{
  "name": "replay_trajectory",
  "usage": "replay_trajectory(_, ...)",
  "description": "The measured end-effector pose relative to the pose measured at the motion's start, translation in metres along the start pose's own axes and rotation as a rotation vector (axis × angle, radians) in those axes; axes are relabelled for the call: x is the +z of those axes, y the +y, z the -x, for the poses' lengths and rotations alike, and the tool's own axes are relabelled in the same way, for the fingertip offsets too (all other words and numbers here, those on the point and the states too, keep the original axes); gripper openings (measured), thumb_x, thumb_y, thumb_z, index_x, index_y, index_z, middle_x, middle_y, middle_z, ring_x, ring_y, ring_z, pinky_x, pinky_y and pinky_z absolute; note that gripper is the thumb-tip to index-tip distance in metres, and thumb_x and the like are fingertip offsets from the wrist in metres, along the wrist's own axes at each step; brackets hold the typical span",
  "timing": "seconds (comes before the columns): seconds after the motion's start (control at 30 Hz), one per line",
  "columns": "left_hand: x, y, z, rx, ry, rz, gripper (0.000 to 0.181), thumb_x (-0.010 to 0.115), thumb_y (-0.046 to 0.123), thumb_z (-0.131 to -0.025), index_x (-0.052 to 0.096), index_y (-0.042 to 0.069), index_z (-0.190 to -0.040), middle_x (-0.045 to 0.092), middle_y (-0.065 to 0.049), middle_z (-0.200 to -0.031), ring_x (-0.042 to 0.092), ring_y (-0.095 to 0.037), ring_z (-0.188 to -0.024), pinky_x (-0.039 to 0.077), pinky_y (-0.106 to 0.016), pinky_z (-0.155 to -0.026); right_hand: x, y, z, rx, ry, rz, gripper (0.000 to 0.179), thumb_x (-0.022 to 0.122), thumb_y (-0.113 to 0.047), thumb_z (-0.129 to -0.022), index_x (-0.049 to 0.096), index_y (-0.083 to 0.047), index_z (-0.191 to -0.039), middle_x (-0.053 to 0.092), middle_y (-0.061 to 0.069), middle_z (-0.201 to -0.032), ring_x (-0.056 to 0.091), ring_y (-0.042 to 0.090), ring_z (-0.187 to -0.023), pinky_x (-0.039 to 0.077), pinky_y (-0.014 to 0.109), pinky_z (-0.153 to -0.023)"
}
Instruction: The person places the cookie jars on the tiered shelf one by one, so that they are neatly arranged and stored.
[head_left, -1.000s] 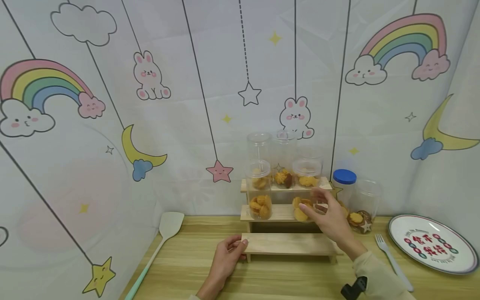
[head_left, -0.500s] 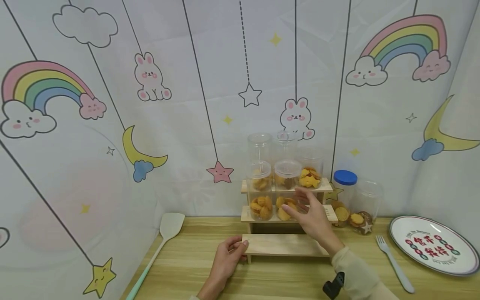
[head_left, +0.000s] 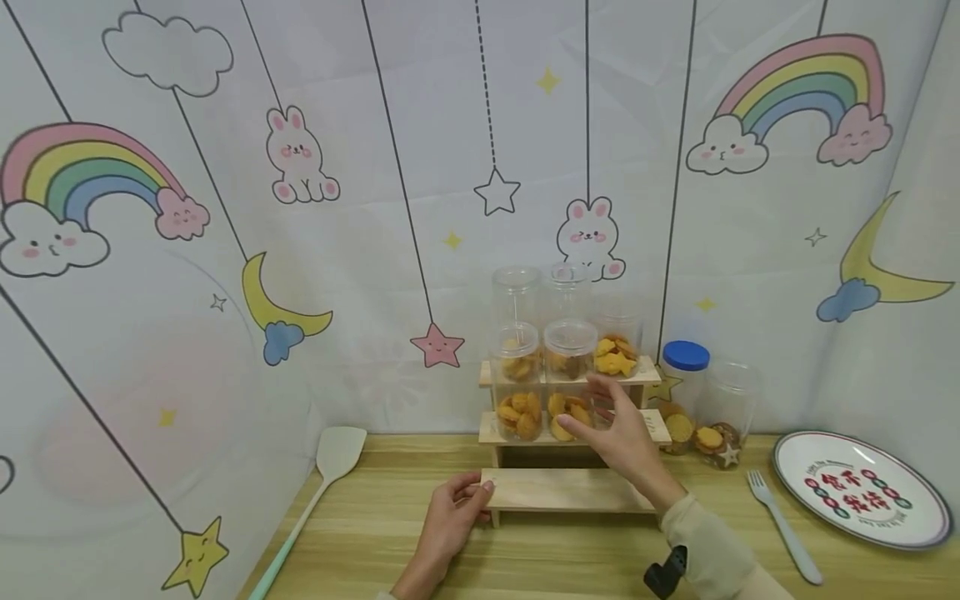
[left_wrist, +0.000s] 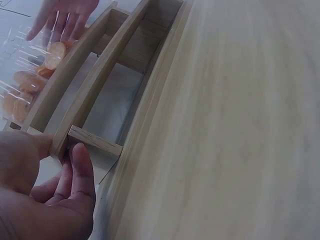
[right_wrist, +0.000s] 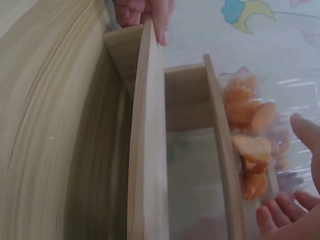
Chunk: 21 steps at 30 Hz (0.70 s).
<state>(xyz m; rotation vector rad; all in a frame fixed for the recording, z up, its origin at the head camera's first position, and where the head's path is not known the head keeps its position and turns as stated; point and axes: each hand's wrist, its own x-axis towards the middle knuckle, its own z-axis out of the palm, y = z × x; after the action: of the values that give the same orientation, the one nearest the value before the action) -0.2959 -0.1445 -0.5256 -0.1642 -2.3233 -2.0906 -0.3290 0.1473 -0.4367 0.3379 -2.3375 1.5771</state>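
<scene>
A three-step wooden stand (head_left: 570, 489) is on the table. My left hand (head_left: 448, 517) pinches the left end of its lowest step, thumb on top and fingers beneath, as the left wrist view shows. On the middle step are two clear jars side by side: the left jar (head_left: 519, 408) holds round orange-brown cookies, and the right jar (head_left: 567, 408) holds similar ones. Beside that right jar is my right hand (head_left: 626, 442), thumb and fingers spread apart around its near right side. In the right wrist view its fingertips (right_wrist: 287, 207) are close by the cookies.
Several clear jars, including one with star cookies (head_left: 617, 358), line the top step. Right of the stand are a blue-lidded jar (head_left: 686, 392) and another clear jar (head_left: 727, 417). A fork (head_left: 783, 525) and plate (head_left: 862, 492) lie farther right; a spatula (head_left: 341, 454) lies left.
My right hand and the jar at it have shifted left along the middle step, bringing that jar beside the left one. My left hand has stayed on the lowest step.
</scene>
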Motion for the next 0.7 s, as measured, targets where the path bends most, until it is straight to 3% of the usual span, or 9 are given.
replay_trajectory(0.2, 0.000, -0.001, -0.001, 0.004, 0.004, -0.003, 0.059, 0.072, 0.026, -0.107, 0.055, -0.017, -0.145, 0.076, -0.023, -0.115, 0.074, -0.015, -0.085, 0.068, -0.030, -0.076, -0.015, 0.002, 0.014, -0.054, 0.063, 0.004, 0.076, 0.086, -0.033, -0.096, 0.048, -0.011, -0.158, 0.058, 0.015, -0.154, 0.058, 0.037, -0.139, 0.052, 0.056, -0.119)
replay_trajectory(0.37, -0.001, -0.003, -0.002, 0.006, -0.005, -0.004, 0.061, 0.072, 0.028, -0.107, 0.055, -0.016, -0.145, 0.076, -0.020, -0.113, 0.074, -0.018, -0.085, 0.068, -0.031, -0.077, -0.040, 0.010, 0.028, -0.064, 0.139, 0.031, 0.063, 0.080, -0.028, -0.101, 0.053, -0.009, -0.155, 0.061, 0.015, -0.151, 0.058, 0.029, -0.137, 0.055, 0.020, -0.110)
replay_trajectory(0.47, -0.002, -0.005, -0.003, 0.009, -0.009, -0.006, 0.063, 0.072, 0.029, -0.107, 0.054, -0.017, -0.145, 0.076, -0.018, -0.112, 0.074, -0.019, -0.085, 0.068, -0.031, -0.077, -0.059, 0.017, 0.034, -0.058, 0.196, 0.056, 0.058, 0.077, -0.029, -0.104, 0.055, -0.008, -0.153, 0.063, 0.014, -0.146, 0.061, 0.015, -0.130, 0.050, 0.005, -0.102)
replay_trajectory(0.63, -0.001, -0.003, -0.002, 0.001, -0.011, -0.002, 0.062, 0.073, 0.029, -0.106, 0.054, -0.016, -0.145, 0.076, -0.018, -0.112, 0.074, -0.019, -0.086, 0.068, -0.030, -0.077, -0.090, 0.035, 0.040, -0.044, 0.306, 0.047, 0.050, 0.075, -0.022, -0.105, 0.058, -0.003, -0.148, 0.066, -0.012, -0.130, 0.061, -0.008, -0.114, 0.052, 0.004, -0.095)
replay_trajectory(0.7, 0.000, -0.003, -0.001, -0.002, -0.011, -0.002, 0.062, 0.073, 0.029, -0.106, 0.055, -0.016, -0.145, 0.076, -0.018, -0.112, 0.074, -0.018, -0.085, 0.068, -0.029, -0.077, -0.104, 0.043, 0.041, -0.013, 0.337, 0.053, 0.051, 0.075, -0.022, -0.105, 0.058, -0.001, -0.147, 0.064, -0.022, -0.125, 0.060, -0.011, -0.112, 0.051, 0.002, -0.093)
